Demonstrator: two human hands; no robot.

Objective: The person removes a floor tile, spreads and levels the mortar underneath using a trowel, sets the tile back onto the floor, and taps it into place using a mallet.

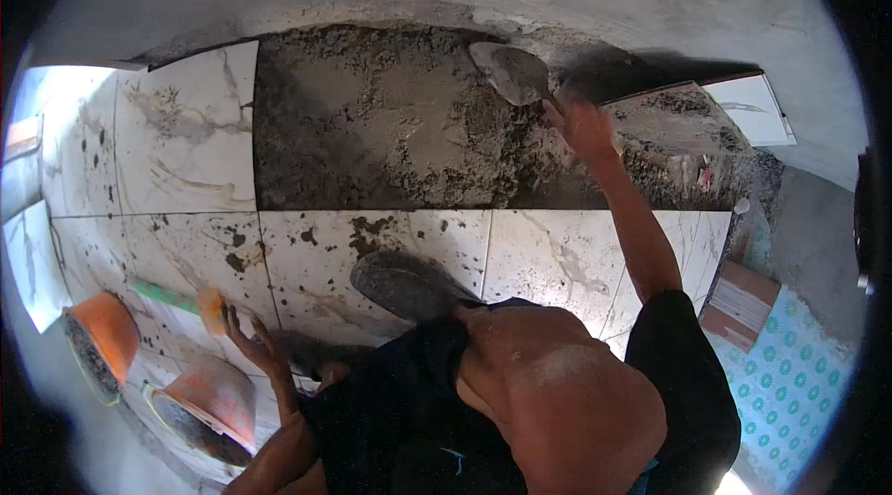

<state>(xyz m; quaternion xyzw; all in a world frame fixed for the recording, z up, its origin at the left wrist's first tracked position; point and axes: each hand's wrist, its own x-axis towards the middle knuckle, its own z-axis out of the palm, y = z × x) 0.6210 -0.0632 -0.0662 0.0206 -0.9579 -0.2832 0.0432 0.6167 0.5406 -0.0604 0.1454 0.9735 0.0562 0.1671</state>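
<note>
My right hand [587, 131] grips the handle of a trowel [513, 73], whose mortar-smeared blade lies over the far edge of a bed of wet grey mortar [418, 118], by the wall. Below on the left, my left hand [255, 346] has its fingers apart and holds nothing that I can see. Right beside its fingertips is the yellow-orange head of a mallet [211, 310] with a green handle, lying on the tiles. White marbled floor tiles [372, 230], spattered with mortar, border the bed on its near and left sides.
Two orange buckets [110, 328] stand at the lower left, with grey material inside. My bent knee [585, 411] and mortar-coated shoe [404, 286] take up the near middle. Rubble and a white tile piece [751, 110] lie far right, above a blue patterned floor [790, 374].
</note>
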